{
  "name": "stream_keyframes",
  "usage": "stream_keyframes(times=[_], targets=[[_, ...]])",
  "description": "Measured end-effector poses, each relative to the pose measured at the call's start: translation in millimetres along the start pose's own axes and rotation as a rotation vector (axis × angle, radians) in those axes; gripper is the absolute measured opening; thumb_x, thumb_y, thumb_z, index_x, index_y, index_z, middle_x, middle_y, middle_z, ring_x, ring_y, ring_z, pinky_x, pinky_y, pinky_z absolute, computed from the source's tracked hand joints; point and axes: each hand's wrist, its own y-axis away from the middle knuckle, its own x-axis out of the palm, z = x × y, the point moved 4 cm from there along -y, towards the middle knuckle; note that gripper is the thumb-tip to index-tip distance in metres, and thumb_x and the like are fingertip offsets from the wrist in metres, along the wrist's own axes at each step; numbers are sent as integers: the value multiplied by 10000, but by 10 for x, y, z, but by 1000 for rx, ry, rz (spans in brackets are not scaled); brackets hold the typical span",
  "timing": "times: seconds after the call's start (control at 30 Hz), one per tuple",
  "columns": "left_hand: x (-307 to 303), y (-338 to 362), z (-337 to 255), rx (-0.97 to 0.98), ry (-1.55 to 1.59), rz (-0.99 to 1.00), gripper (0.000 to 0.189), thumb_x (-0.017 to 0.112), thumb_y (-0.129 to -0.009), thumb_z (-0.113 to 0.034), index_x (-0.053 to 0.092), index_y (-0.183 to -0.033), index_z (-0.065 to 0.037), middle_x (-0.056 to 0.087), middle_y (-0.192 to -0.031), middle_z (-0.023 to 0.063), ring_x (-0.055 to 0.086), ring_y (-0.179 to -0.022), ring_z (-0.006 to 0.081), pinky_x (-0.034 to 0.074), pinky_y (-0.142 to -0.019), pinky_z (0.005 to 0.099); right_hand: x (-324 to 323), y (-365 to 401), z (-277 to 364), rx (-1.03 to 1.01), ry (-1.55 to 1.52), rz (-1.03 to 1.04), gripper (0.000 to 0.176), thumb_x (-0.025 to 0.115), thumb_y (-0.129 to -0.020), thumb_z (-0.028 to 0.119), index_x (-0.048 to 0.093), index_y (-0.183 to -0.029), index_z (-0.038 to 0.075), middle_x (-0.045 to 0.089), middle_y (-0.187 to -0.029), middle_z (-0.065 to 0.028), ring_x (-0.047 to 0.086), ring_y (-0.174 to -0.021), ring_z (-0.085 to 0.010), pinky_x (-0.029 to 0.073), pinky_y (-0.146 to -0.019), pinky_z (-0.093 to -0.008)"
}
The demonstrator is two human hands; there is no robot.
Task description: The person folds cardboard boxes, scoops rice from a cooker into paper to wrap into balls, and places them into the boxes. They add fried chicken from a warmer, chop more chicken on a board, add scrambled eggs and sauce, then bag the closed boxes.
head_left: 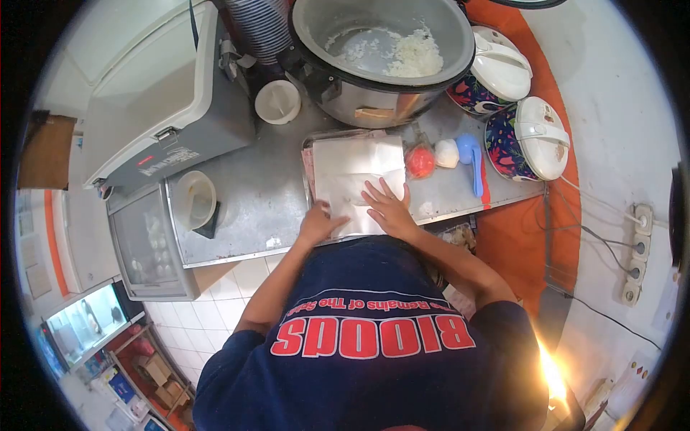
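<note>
A stack of pale wrapping paper sheets (359,159) lies on the metal counter in front of me. My right hand (388,208) rests on its near right part, fingers spread and flat. Next to the near left edge of the paper is my left hand (321,221), its fingers bent and its thumb apart from them, touching the sheet. Nothing shows gripped in either hand. Just right of the paper sit a red bundle in clear plastic (420,161), a white round item (447,153) and a blue scoop-like tool (473,161).
A large cooker (381,100) with some white rice stands behind the paper. An open grey cooler box (172,122) is at the left, near a white cup (277,102) and a plastic tub (194,200). Two patterned lidded pots (528,140) stand right, with stacked bowls (260,29) behind.
</note>
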Motion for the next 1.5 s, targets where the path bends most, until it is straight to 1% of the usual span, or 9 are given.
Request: stream_keyframes(times=[0.1,0.17,0.23,0.43,0.6,0.87,1.07,1.23,1.5], targets=[[98,118,-24,120,-481,220,573,644,-954,-370,502,-1299,65,737,-1034,182,724,-937,263,549,-738,365,-46,42,22,-24,-44,-31,544,557,-1008,392,471,-1519,226,320,-1664,2,224,-1552,-299,57,-1128,-731],[56,260,-245,-259,621,385,513,614,-979,-379,577,-1263,46,727,-1121,168,714,-940,254,540,-750,384,-98,69,74,-30,-67,-74,540,549,-1008,435,496,-1505,228,333,-1659,4,220,-1552,-311,64,-1132,-719],[6,305,-475,-214,757,368,469,629,-968,-357,594,-1247,19,706,-1145,151,675,-988,266,515,-806,393,-109,68,120,-18,-60,-98,531,563,-999,429,516,-1489,229,355,-1647,2,231,-1547,-317,72,-1133,-715],[-298,578,-1322,752,-230,-194,349,674,-937,-292,644,-1199,-64,644,-1218,101,560,-1133,302,440,-975,420,-65,-86,27,42,48,-153,362,626,-944,335,680,-1287,235,534,-1507,22,377,-1464,-276,137,-1131,-688],[-121,146,-1363,1019,-626,-246,170,722,-836,-233,739,-919,-87,660,-1134,83,573,-1087,332,455,-965,446,-254,-290,-33,27,-124,-102,208,641,-944,275,800,-980,144,755,-1155,-28,633,-1175,-240,277,-1130,-530],[-185,-309,-1047,711,-390,-36,136,716,-843,-224,758,-841,-95,716,-810,104,658,-888,300,495,-834,442,-379,-381,-404,117,-415,-193,139,643,-896,123,744,-886,28,743,-1091,-161,676,-1025,-345,517,-943,-442],[-328,-247,-1038,900,-424,-569,143,681,-894,-194,756,-901,-73,720,-829,158,662,-876,353,514,-834,459,-157,-470,-429,4,-89,-465,169,612,-915,87,700,-1048,30,714,-1120,-193,660,-1025,-401,526,-896,-451],[-35,-454,-664,296,-15,-301,107,645,-945,-154,692,-926,-59,700,-972,187,667,-892,414,523,-765,499,124,-555,-421,479,-288,-350,157,567,-966,89,615,-1113,64,671,-952,-177,641,-898,-406,496,-804,-508],[47,-365,-599,708,-582,-439,244,639,-879,-159,668,-1113,-98,615,-1077,80,579,-990,315,488,-876,442,176,-425,-342,225,-137,-377,205,607,-882,81,671,-1076,56,681,-1094,-123,648,-1025,-362,493,-900,-485]])
